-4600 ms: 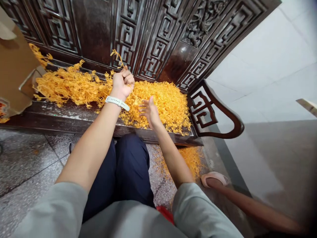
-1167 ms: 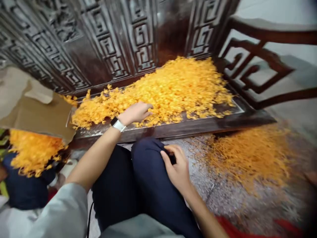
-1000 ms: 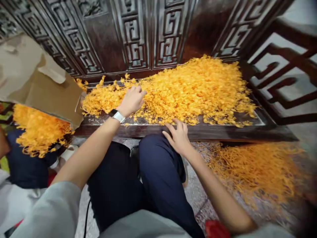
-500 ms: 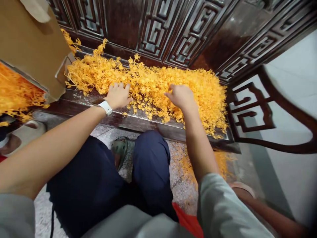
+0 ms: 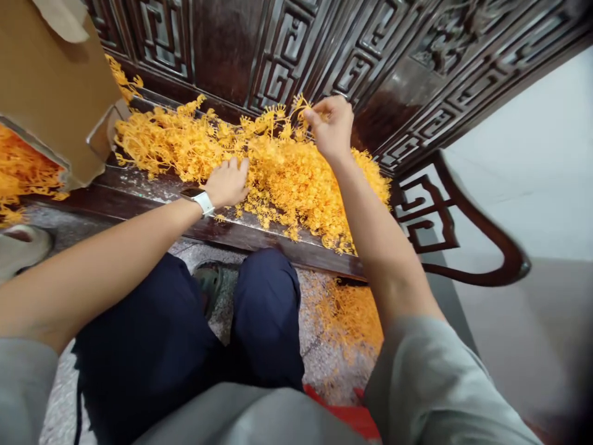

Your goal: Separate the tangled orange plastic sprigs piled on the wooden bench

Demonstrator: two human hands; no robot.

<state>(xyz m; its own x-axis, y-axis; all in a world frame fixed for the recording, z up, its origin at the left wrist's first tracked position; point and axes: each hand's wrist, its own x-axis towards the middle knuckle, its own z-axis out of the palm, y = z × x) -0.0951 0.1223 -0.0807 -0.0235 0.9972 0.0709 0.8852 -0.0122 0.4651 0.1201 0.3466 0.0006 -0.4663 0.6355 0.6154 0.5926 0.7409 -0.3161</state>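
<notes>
A long heap of small orange, flower-like plastic pieces point(image 5: 287, 173) lies along the dark wooden bench point(image 5: 134, 191). Above the back of the heap, my right hand point(image 5: 331, 123) is closed in a pinch on an orange branched sprig point(image 5: 299, 108), which trails left toward the pile. My left hand point(image 5: 229, 182), with a white-strapped watch point(image 5: 201, 201) on its wrist, lies palm down at the heap's front edge. Its fingers are stretched out and touch the pieces; I see nothing held in it.
A cardboard box point(image 5: 55, 93) stands at the left, beside more orange pieces point(image 5: 23, 173). The bench has a carved back point(image 5: 222, 49) and a curved openwork armrest point(image 5: 495, 247) at the right. Loose orange pieces point(image 5: 352, 315) cover the floor below, near a red item point(image 5: 347, 417).
My right hand has risen from the heap toward the bench back, lifting a sprig in a pinch. My left hand stays near the front edge. The view has shifted rightward.
</notes>
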